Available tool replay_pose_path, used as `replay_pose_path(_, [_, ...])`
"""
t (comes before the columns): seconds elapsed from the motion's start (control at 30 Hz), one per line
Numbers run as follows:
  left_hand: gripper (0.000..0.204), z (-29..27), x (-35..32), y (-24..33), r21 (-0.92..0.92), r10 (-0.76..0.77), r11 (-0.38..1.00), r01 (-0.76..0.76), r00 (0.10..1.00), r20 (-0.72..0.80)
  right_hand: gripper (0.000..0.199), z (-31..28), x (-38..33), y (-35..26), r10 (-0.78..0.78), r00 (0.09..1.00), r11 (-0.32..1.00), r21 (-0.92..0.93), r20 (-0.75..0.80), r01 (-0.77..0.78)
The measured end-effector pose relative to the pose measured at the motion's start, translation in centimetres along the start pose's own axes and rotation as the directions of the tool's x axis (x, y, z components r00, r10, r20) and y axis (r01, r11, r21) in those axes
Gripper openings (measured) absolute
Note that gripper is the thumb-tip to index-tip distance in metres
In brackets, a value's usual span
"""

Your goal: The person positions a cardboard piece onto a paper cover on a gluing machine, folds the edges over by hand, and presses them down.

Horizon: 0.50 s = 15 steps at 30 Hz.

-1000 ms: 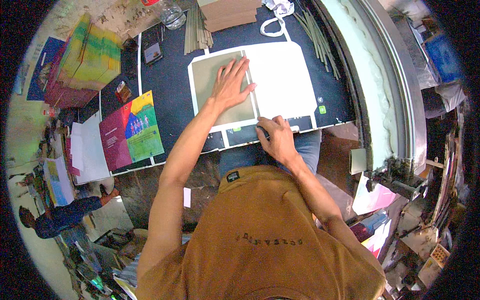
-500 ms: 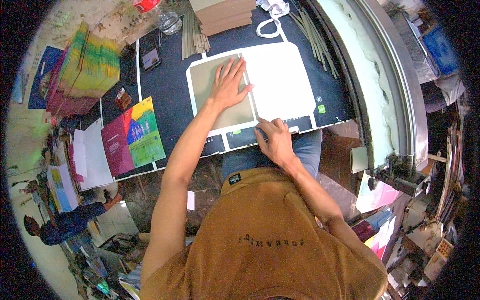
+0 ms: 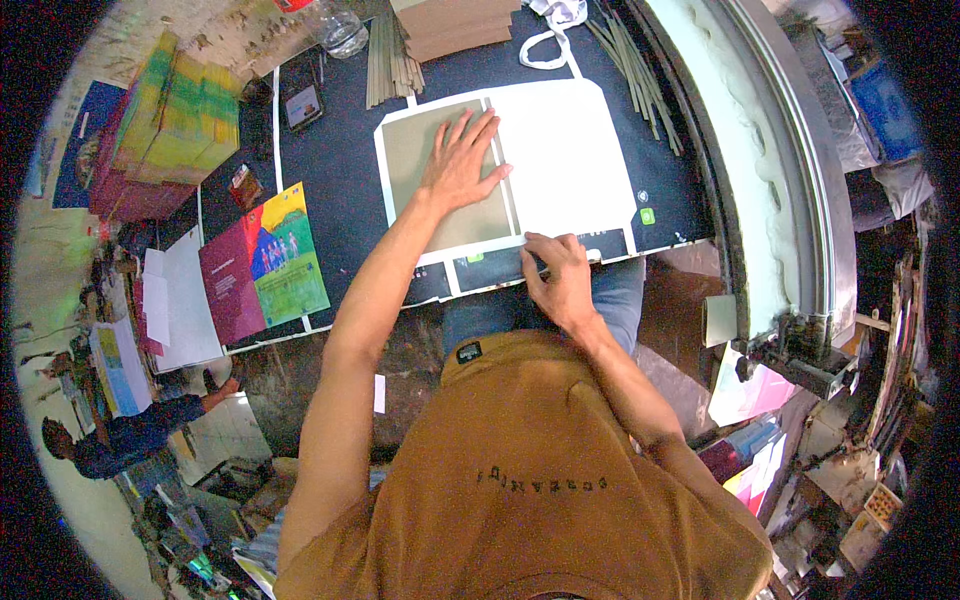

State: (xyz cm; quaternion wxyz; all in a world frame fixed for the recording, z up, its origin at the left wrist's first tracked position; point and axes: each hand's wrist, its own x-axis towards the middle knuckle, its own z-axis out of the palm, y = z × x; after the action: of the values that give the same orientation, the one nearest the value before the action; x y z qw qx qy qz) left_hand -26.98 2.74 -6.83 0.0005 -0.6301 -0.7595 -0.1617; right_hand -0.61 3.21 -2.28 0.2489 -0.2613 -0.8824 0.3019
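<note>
On the dark tabletop (image 3: 345, 185) in front of me lies a large white sheet (image 3: 570, 150) with cut corners. A grey-brown board (image 3: 408, 165) covers its left part, and a narrow strip (image 3: 507, 203) runs alongside the board's right edge. My left hand (image 3: 462, 168) rests flat on the board, fingers spread, thumb toward the strip. At the sheet's near edge, by the strip's lower end, my right hand (image 3: 562, 278) is closed with curled fingers. Its index fingertip touches the edge; whether anything is pinched there is hidden.
Board strips (image 3: 390, 68), a brown board stack (image 3: 455, 32) and a white cloth loop (image 3: 548, 45) line the far side. Thin strips (image 3: 640, 85) lie right, near a metal rail (image 3: 800, 170). Leftward are a phone (image 3: 303, 107), printed cover (image 3: 265, 260), book stack (image 3: 165, 130) and another person (image 3: 130, 435).
My right hand has shifted slightly right, and its extended index finger has curled in at the sheet's near edge. My left hand stays flat on the board.
</note>
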Motion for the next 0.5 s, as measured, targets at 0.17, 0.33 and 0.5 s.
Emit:
replay_pose_path(0.17, [0.08,0.24,0.05,-0.08,0.001,0.006,1.0,-0.006,1.0,-0.028,0.017,-0.32,-0.26,0.65,0.006,0.999,1.0,0.004,0.039,-0.007])
replay_pose_path(0.33, [0.081,0.03,0.09,0.03,0.009,0.006,1.0,-0.006,1.0,-0.024,0.019,-0.18,0.15,0.36,-0.016,0.997,1.0,-0.019,0.077,0.018])
replay_pose_path(0.5, [0.081,-0.02,0.11,0.0,0.006,0.009,1.0,-0.009,1.0,-0.024,0.023,-0.07,0.41,-0.05,-0.016,0.992,0.997,-0.067,0.127,0.025])
